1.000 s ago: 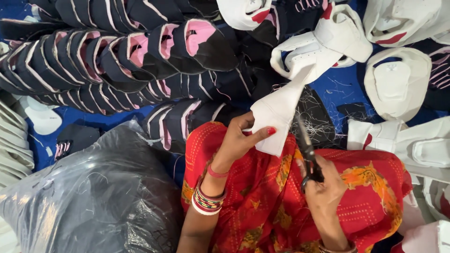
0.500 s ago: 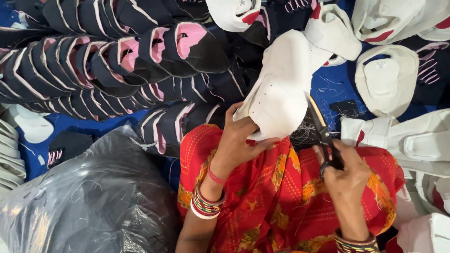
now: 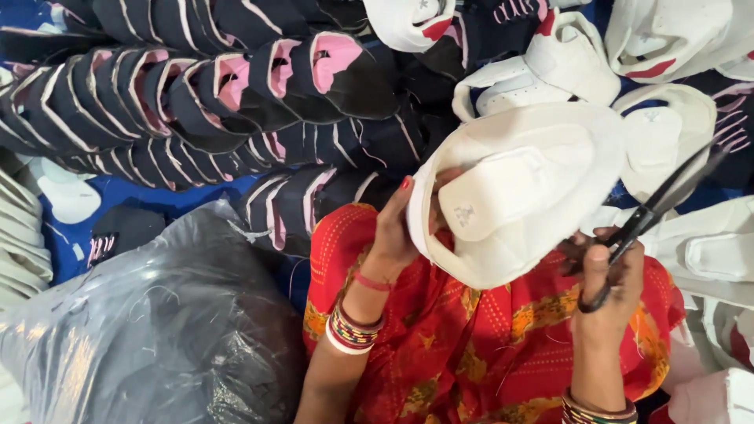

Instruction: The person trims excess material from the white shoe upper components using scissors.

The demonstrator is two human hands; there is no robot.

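White stitched shoe upper (image 3: pixel 518 196) in left hand's (image 3: pixel 397 232) grip, black scissors (image 3: pixel 652 212) in right hand's (image 3: pixel 609 283).

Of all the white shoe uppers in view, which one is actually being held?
The large white upper over the lap, gripped by the left hand; the other white ones lie loose on the pile.

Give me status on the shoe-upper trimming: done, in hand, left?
Done, apparently: black-and-pink uppers stacked in neat rows. In hand: left hand holds one white upper; right hand holds scissors, blades off the piece. Left, seemingly: loose white uppers heaped on the right.
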